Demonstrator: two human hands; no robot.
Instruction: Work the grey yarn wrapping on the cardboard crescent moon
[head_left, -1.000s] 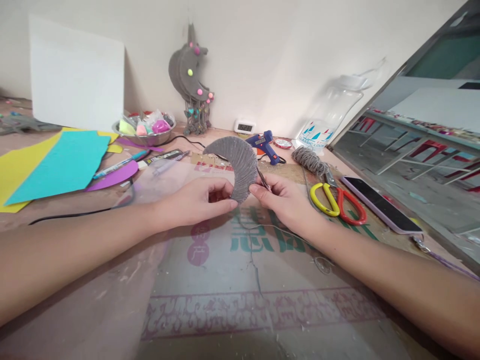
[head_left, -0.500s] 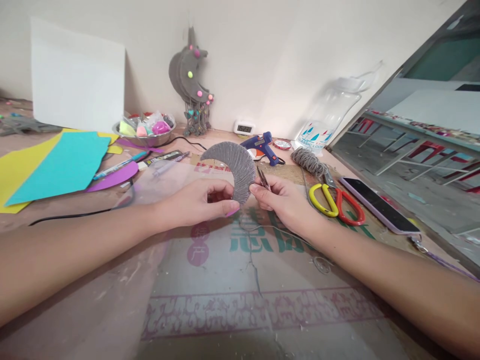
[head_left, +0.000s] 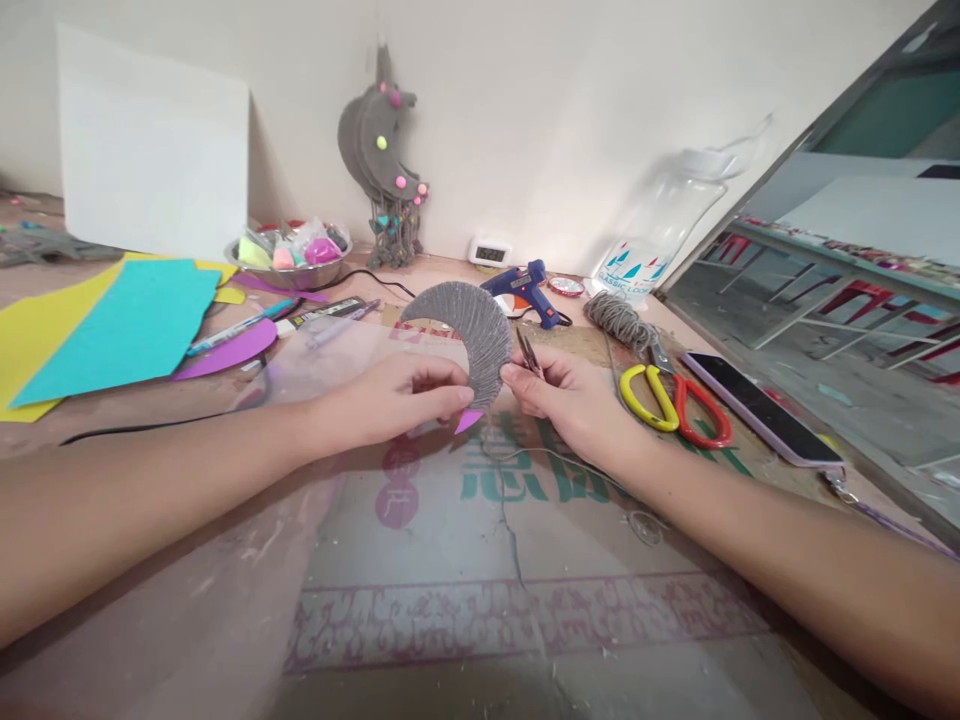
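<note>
A crescent moon (head_left: 484,335) wound in grey yarn is held upright above the table, its lower tip bare and purple. My left hand (head_left: 401,400) pinches it near that tip from the left. On the other side, the thumb of my right hand (head_left: 562,395) presses against the moon's outer edge. A small dark metal tool with two slim blades, like tweezers or thread snips (head_left: 527,352), sticks up from the same right hand. A strand of grey yarn (head_left: 555,453) trails beneath the right wrist onto the printed cardboard (head_left: 420,620).
Behind the moon lies a blue glue gun (head_left: 529,290). Right of it are a yarn bundle (head_left: 619,320), scissors with yellow and red handles (head_left: 703,410) and a phone (head_left: 761,408). Coloured sheets (head_left: 120,330), pens and a metal bowl (head_left: 292,275) occupy the left; a clear jug (head_left: 660,235) stands behind.
My left thumb has shifted slightly up, uncovering more of the moon's purple tip. The right hand keeps nearly the same place, and the view has moved very slightly.
</note>
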